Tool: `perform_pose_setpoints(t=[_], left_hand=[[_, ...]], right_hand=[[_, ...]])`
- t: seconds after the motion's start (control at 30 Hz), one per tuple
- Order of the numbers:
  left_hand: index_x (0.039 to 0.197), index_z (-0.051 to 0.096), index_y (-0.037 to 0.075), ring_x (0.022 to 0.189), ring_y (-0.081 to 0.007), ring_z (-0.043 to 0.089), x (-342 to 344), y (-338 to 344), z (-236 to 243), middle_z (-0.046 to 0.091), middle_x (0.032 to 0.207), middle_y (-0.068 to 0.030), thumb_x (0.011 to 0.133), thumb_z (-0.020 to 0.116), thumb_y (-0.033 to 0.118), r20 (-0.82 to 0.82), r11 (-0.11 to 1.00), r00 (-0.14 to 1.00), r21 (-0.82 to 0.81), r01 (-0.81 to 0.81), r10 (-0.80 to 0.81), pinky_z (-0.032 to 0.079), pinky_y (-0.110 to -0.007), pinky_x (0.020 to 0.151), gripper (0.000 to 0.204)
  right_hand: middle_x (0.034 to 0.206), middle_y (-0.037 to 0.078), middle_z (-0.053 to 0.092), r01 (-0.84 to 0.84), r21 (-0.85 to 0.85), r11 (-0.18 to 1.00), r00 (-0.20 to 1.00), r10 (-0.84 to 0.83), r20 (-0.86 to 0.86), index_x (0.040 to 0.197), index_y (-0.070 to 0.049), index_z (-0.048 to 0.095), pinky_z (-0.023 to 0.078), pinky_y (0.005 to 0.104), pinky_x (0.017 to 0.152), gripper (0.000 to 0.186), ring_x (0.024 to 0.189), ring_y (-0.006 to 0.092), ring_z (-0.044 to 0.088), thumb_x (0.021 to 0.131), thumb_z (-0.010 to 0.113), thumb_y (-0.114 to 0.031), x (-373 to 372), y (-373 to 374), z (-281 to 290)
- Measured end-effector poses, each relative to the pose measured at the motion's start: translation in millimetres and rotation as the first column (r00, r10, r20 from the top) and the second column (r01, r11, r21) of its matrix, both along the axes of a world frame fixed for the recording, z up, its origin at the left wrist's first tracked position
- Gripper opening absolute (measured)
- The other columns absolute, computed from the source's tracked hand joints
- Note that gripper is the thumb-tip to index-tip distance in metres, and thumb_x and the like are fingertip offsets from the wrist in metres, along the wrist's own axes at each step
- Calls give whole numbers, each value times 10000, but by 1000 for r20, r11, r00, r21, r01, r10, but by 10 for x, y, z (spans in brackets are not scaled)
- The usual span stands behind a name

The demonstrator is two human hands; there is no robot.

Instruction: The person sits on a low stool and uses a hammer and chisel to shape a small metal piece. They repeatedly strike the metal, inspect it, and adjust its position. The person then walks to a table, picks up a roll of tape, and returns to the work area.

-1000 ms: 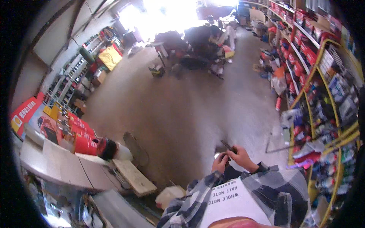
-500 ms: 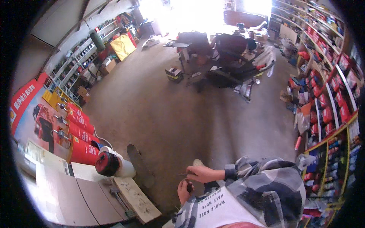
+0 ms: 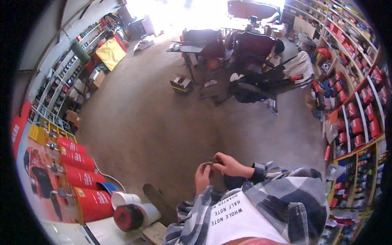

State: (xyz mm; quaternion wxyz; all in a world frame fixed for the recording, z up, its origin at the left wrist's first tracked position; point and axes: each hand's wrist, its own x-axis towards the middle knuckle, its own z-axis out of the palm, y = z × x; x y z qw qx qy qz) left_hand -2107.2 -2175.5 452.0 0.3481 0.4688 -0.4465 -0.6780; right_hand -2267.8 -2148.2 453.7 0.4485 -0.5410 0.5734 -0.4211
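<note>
My left hand (image 3: 202, 179) and my right hand (image 3: 230, 165) are together in front of my waist, fingers curled around a small dark object (image 3: 210, 163), too small and partly covered to name. The right hand's thumb and fingertips press close to the left hand's fingers. Plaid shirt sleeves (image 3: 260, 170) show at my right wrist.
Red drums (image 3: 85, 177), white buckets (image 3: 124, 198) and a skateboard (image 3: 154, 196) are at lower left. A yellow cloth (image 3: 111, 55) is by the left shelves. Dark chairs (image 3: 249, 45), a table (image 3: 185, 48) and a box (image 3: 180, 84) stand ahead. Packed shelves (image 3: 355, 118) line the right.
The drums and counter have slid down in view and the furniture ahead looks closer. My hands, with the dark object, went down and left, then rose again, still together.
</note>
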Motion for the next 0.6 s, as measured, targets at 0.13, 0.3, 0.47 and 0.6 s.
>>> perform_pose_setpoints(t=[0.13,0.3,0.47,0.6], left_hand=[[1040,608,30,864,-127,580,-77,-1045,26,624,966,-40,912,529,139,-32,995,996,51,84,-83,456,-237,763,185],[1007,598,28,747,-100,567,120,-2395,-111,612,881,-31,907,548,147,-83,961,984,244,-134,159,452,-220,647,164],[1007,589,34,752,-131,555,513,-3635,1,588,912,-45,892,544,137,-72,992,990,-7,-124,123,460,-267,663,161],[1067,560,50,914,-174,570,1258,-4657,-1317,577,979,-56,923,479,165,-121,974,976,-118,-195,181,459,-262,767,202]], right_hand=[[1041,184,616,66,86,994,987,-78,141,1109,17,539,475,359,803,386,960,268,604,853,625,-259,-44,-943,-276],[905,106,616,25,5,1000,999,-25,36,1066,3,519,487,289,681,283,787,139,579,883,616,-191,261,-2521,-259],[941,136,628,-80,-28,996,988,83,132,1106,20,500,500,319,739,352,867,195,603,872,624,-212,634,-3953,25],[949,152,628,-348,-179,920,913,377,159,1120,25,494,495,346,773,343,863,224,611,886,591,-207,1072,-4994,-31]])
